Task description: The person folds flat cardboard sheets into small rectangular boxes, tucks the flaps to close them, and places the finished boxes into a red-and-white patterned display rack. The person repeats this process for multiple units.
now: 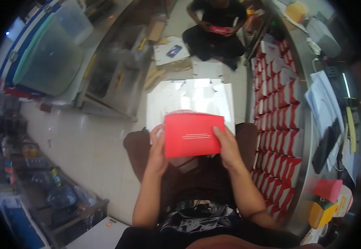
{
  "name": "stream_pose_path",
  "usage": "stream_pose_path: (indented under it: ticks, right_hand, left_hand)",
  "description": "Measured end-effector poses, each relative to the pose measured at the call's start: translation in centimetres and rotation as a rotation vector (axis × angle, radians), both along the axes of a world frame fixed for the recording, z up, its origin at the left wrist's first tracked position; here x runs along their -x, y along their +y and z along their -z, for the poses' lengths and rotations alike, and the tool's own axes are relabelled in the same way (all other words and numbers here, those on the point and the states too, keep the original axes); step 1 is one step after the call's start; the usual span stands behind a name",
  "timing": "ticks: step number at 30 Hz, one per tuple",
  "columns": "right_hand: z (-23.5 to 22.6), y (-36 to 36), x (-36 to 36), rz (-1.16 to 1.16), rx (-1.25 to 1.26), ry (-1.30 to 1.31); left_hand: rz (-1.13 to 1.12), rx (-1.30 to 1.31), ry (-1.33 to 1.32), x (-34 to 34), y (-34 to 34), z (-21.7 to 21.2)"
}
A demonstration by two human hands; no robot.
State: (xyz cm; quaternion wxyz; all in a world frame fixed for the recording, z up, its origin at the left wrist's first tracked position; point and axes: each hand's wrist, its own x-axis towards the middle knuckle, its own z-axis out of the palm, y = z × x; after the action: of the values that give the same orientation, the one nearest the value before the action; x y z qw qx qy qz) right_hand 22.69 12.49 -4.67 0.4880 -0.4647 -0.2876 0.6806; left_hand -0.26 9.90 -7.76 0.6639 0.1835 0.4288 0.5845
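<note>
1. The room has a pale tiled floor (97, 149).
2. A red packet (193, 141) is over the lap (197, 184); the left hand (158, 153) and right hand (229, 150) grip its sides, likely to keep it steady.
3. White sheets (188, 95) lie beyond it.
4. Red-and-white boxes (276, 137) stand in rows, right.

Red rectangular package (193, 145) between both hands (230, 150)
</note>
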Motion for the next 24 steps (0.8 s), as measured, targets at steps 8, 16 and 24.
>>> stream_pose_path:
  ticks: [8,16,24]
  right_hand:
    - [0.5,-0.1,0.8,-0.032,0.029,-0.087]
    - [0.5,0.1,0.5,-0.011,0.077,-0.068]
    - [0.8,0.2,1.0,-0.017,0.068,-0.080]
  left_hand:
    - [0.061,-0.131,0.035,0.5,-0.5,-1.6]
    - [0.162,-0.243,0.026,1.2,-0.8,-2.1]
    - [0.096,-0.303,0.055,0.2,-0.6,-1.0]
